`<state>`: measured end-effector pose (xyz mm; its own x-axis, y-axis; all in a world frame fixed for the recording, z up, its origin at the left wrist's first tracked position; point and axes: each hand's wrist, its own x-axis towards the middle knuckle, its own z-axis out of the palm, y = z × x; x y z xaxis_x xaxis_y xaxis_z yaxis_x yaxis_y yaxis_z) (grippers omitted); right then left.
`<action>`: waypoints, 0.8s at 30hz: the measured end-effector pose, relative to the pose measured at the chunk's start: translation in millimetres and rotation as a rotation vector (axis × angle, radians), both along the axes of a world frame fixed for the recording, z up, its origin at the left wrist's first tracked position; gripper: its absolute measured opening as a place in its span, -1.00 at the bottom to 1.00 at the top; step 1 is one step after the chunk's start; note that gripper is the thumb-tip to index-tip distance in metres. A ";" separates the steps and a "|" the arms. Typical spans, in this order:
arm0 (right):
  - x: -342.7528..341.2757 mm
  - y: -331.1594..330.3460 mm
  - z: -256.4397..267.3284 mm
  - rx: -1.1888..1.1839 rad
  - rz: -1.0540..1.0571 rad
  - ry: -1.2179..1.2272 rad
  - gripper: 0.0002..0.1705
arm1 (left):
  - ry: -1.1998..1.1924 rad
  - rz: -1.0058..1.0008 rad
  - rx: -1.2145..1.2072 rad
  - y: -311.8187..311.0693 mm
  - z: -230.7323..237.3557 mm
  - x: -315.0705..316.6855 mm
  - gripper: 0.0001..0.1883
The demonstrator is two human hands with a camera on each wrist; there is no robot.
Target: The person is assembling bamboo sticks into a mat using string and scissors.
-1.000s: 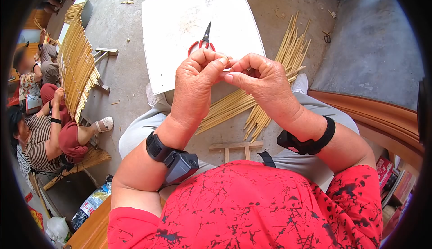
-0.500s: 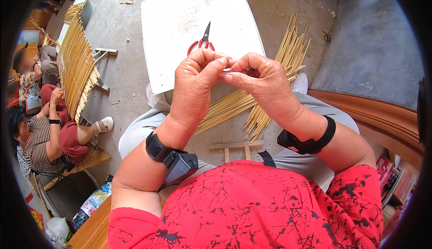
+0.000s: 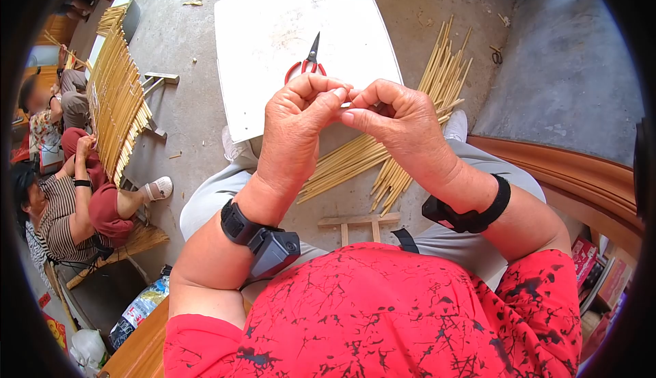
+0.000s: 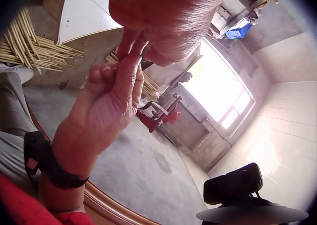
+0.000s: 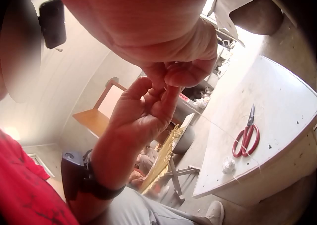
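Pinching a fine thread [image 5: 216, 124], my left hand [image 3: 294, 122] and right hand [image 3: 406, 122] sit fingertip to fingertip by the white table's [image 3: 253, 50] near edge. It could slip if either pinch slackens, or catch on the scissors [image 3: 311, 58], since it trails near them and a white ball [image 5: 228, 164]. Sticks [image 3: 345, 165] lie below; my fingers hide the thread's end.

Thin pale string [image 5: 213, 122], pinched between left hand [image 3: 292, 125] and right hand [image 3: 403, 124]; loose length runs toward scissors [image 3: 311, 60] on far white table [image 3: 266, 16].
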<state>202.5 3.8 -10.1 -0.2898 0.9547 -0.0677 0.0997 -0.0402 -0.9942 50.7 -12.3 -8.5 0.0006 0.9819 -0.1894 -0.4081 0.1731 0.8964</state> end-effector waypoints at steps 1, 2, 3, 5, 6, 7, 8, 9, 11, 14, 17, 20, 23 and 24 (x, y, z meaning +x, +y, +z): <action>0.2 0.1 -0.5 0.010 0.001 -0.001 -0.84 | -0.003 -0.002 0.002 0.0 0.2 0.0 -0.93; 0.1 0.2 -0.8 0.010 0.001 -0.001 -0.84 | -0.003 -0.002 0.002 -0.1 0.3 0.0 -0.93; -0.1 0.2 -1.1 0.012 0.000 -0.001 -0.84 | -0.006 -0.006 0.003 -0.2 0.4 0.0 -0.93; 0.1 0.3 -0.7 0.015 -0.001 -0.001 -0.84 | -0.010 -0.010 0.004 -0.2 0.7 0.0 -0.93; 0.5 0.4 0.1 0.021 0.003 -0.022 -0.84 | -0.012 -0.014 0.003 -0.2 0.9 0.0 -0.93; 0.8 0.5 0.6 0.028 0.006 -0.044 -0.83 | -0.014 -0.018 0.001 -0.2 1.1 0.0 -0.93; 0.9 0.6 0.6 0.028 0.006 -0.044 -0.83 | -0.014 -0.017 0.001 -0.1 0.9 -0.3 -0.93; 1.0 0.7 0.5 0.039 0.006 -0.051 -0.83 | -0.014 -0.022 0.004 0.1 0.3 -0.8 -0.93; 1.1 0.6 0.5 0.051 0.005 -0.057 -0.83 | -0.014 -0.026 0.007 0.0 0.1 -0.9 -0.92; 1.2 0.4 1.7 0.065 0.010 -0.070 -0.83 | -0.012 -0.015 0.002 -0.3 1.5 -0.9 -0.92; 1.4 0.5 3.5 0.085 0.012 -0.073 -0.83 | -0.015 -0.029 0.004 0.1 1.9 -1.7 -0.92; 1.9 1.0 6.6 0.120 0.017 -0.102 -0.83 | -0.008 -0.029 0.002 0.0 0.5 -2.2 -0.92; 2.5 1.5 8.8 0.095 0.042 -0.170 -0.83 | -0.006 -0.034 0.003 -0.2 1.9 -1.9 -0.91; 2.2 1.3 8.7 0.110 0.038 -0.172 -0.83 | -0.005 -0.036 -0.001 -0.2 2.5 -1.8 -0.92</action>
<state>204.8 5.2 -1.4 -0.3189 0.9477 -0.0157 0.2679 0.0742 -0.9606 48.9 -12.6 -5.9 0.0365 0.9811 -0.1901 -0.4058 0.1884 0.8944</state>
